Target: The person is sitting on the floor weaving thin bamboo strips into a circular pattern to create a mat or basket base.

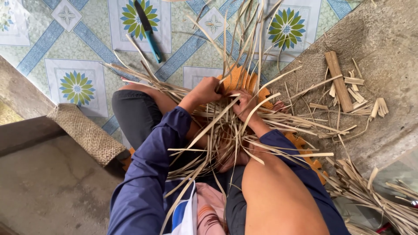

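I see pale tan bamboo strips (226,126) over an orange foam mat (237,78). The floor sheet (87,43) shows pale green squares with blue bands and green-and-yellow flower rosettes. A knife (147,30) with a teal handle and dark blade lies on it. The sleeves (148,174) are navy blue. The woven mat roll (87,135) is brown, the concrete (383,43) grey.

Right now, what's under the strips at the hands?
An orange foam mat shows beneath the bamboo strips; left hand and right hand grip them. Its middle is covered.
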